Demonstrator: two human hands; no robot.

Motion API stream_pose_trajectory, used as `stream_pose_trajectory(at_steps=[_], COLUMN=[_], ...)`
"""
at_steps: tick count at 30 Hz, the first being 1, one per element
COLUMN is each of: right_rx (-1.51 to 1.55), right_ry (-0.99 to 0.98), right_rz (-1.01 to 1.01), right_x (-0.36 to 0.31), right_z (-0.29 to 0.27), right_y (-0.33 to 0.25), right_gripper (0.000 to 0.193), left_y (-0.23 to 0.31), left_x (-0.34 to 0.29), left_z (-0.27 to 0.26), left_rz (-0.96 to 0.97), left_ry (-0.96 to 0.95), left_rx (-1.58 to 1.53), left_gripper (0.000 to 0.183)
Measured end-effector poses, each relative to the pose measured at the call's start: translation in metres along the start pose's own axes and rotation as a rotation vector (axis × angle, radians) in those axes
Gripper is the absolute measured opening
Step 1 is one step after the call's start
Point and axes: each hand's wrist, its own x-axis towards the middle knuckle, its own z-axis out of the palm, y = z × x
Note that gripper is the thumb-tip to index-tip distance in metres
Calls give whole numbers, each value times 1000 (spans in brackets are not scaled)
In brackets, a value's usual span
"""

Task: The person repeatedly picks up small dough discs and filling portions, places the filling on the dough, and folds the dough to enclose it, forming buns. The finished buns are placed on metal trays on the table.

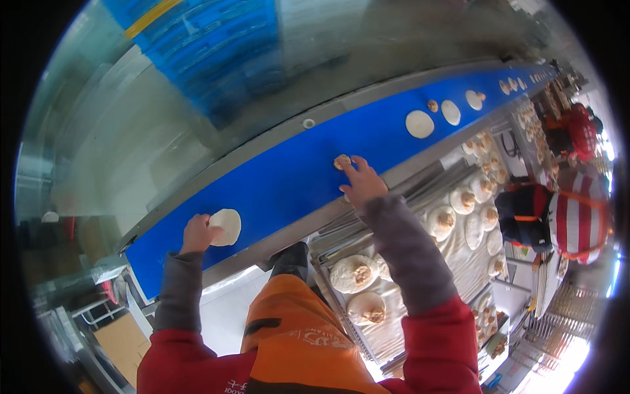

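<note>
At the near left of the blue conveyor belt (pixel 289 176), my left hand (pixel 199 234) has its thumb and fingers closed on the left edge of a round, flat dough disc (pixel 227 227). The disc lies at belt level. Further right, my right hand (pixel 365 184) reaches over the belt with its fingers spread. Its fingertips touch a small brown lump of filling (pixel 341 162), while the thumb stays apart from it.
More dough discs (pixel 419 124) and filling lumps (pixel 432 105) lie along the belt to the right. Beside me stands a tray (pixel 420 289) of dough discs topped with filling. Blue stacked crates (pixel 203 52) are beyond the belt. A person in striped clothing (pixel 577 220) stands at right.
</note>
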Motion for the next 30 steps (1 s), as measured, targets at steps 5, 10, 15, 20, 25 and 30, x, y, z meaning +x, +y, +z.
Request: stream_pose_trajectory(at_steps=[5,10,15,20,25,30], right_rx=[18,584,447,459,-63,356], right_ry=[-355,-122,-161,67,125,-296], right_rz=[165,-76,-306,294,416,64], right_x=[59,40,1,52,94,69], right_z=[73,39,12,-8,49,60], right_y=[-20,-89,-139,-10,104,68], right_gripper=[35,24,29,39,42,34], left_y=[-34,40,141,165,146,115], left_x=[-47,-68,-48,-42,-50,-72], left_z=[-11,0,20,30,29,18], left_rz=[172,-7,-38,-9,-18,-79], left_ry=[120,-31,-492,-455,-480,-483], left_rx=[-413,-1294,-2055,-1944,-1809,-1740], left_gripper=[35,43,34,39,41,48])
